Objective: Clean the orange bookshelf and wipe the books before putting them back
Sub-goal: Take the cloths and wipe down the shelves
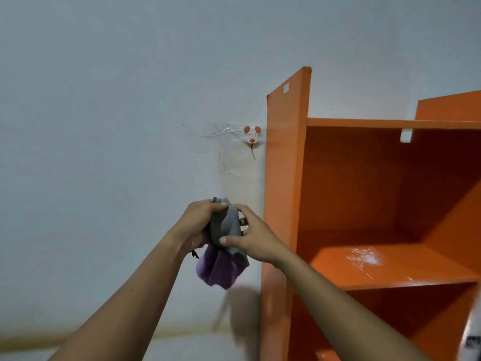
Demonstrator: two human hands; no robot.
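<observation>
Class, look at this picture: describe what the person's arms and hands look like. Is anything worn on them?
The left arm and right arm are bare; no sleeves show. The left hand and right hand wear no gloves, and no watch, bracelet or ring can be made out.

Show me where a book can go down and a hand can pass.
Free: the middle shelf board, bare between the left side panel and the back panel, open above to the top board. Tight: left of that panel, where left hand and right hand grip the cloth.
</observation>
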